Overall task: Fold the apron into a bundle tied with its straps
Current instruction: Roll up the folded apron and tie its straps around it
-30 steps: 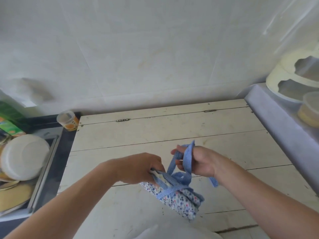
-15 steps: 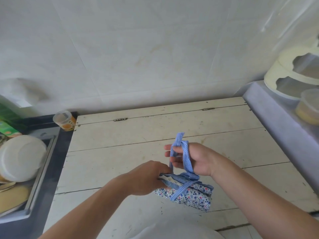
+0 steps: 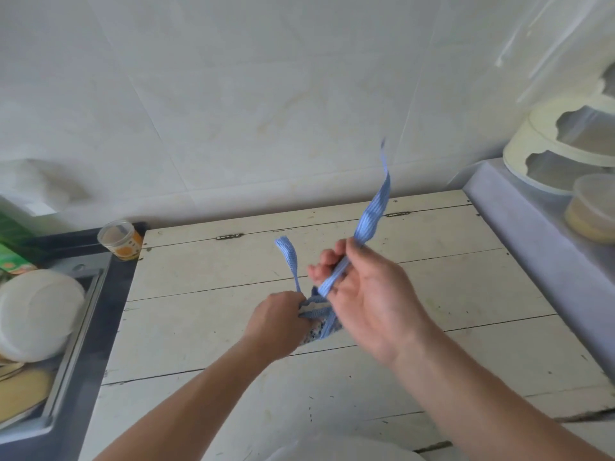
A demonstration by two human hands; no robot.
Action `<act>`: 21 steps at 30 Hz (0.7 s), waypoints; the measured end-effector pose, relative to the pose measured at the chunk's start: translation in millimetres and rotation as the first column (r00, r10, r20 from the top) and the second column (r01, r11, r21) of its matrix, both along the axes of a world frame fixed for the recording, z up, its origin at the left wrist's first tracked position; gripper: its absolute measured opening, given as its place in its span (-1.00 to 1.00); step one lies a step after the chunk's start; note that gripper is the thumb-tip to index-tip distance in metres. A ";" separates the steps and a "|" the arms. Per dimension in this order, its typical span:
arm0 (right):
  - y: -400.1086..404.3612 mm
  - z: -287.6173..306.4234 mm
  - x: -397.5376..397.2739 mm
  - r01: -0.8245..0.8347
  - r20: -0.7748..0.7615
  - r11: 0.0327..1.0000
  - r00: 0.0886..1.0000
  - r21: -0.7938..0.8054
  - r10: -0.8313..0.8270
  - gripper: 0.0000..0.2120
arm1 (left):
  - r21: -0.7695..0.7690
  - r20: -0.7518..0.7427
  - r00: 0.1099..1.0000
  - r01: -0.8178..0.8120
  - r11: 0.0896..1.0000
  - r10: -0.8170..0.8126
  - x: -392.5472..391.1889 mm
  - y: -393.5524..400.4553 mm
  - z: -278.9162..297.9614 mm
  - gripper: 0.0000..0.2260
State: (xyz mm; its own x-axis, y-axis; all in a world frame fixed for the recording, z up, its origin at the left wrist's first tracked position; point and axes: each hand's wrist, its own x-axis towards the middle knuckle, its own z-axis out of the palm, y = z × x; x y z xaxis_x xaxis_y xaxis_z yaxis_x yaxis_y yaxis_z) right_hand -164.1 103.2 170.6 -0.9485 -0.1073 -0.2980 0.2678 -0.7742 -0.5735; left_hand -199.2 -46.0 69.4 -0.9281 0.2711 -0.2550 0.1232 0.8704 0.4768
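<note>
The apron bundle is a small floral roll wound with blue straps, held just above the white wooden table and mostly hidden behind my hands. My left hand grips the bundle at its left side. My right hand is raised over the bundle and pinches a blue strap, whose free end flies up and to the right. A second strap end sticks up above my left hand.
A sink with white plates lies at the left, a small orange-labelled cup at its back corner. At the right a raised grey ledge carries a cream stand and a lidded tub. A tiled wall stands behind.
My right hand has pulled the strap up and out to the right, so its free end now flies high. The bundle has shifted under my hands and is mostly covered.
</note>
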 end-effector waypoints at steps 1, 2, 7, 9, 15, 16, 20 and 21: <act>-8.5 -4.9 11.0 -0.016 0.004 0.998 1.000 -0.054 0.016 -0.75 | 0.091 0.045 0.997 -0.072 0.993 0.068 -6.5 0.2 6.5 -0.80; -15.0 -11.7 21.8 -0.028 0.019 0.996 0.999 -0.085 0.030 -0.74 | 0.188 0.093 0.987 -0.144 0.971 0.129 -14.2 -2.1 10.8 -0.78; -3.1 -75.1 43.7 0.064 0.354 0.994 0.935 -0.084 -0.030 -0.72 | 0.487 0.214 0.965 -0.240 0.840 0.152 -43.7 -37.8 28.6 -0.78; 15.6 -98.2 38.8 0.034 0.430 0.998 0.903 -0.054 -0.007 -0.77 | 0.525 0.222 0.975 -0.135 0.840 0.018 -43.5 -51.2 36.3 -0.84; 56.5 -106.4 -12.6 -0.177 0.431 0.977 0.896 0.118 0.110 -0.78 | 0.227 -0.137 0.835 0.550 0.803 -0.533 -7.2 -49.2 45.0 -0.79; 58.7 -104.9 -21.9 -0.193 0.411 0.971 0.904 0.141 0.121 -0.74 | 0.191 -0.164 0.797 0.604 0.773 -0.582 -4.6 -45.8 44.0 -0.82; 57.5 -98.0 -43.5 -0.188 0.331 0.972 0.934 0.142 0.132 -0.68 | 0.246 -0.109 0.867 0.497 0.832 -0.486 -8.0 -46.6 44.4 -0.81; 57.7 -96.2 -44.8 -0.175 0.324 0.975 0.938 0.138 0.123 -0.69 | 0.280 -0.083 0.889 0.454 0.846 -0.450 -7.3 -46.1 46.3 -0.81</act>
State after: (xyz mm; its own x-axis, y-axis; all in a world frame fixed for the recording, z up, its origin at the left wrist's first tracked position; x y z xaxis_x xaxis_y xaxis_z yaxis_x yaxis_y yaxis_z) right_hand -208.9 160.8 74.4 -0.7821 -0.1657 -0.6008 0.5582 -0.6149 -0.5570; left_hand -206.5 -92.1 115.7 -0.6883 0.7197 -0.0908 0.4783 0.5444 0.6891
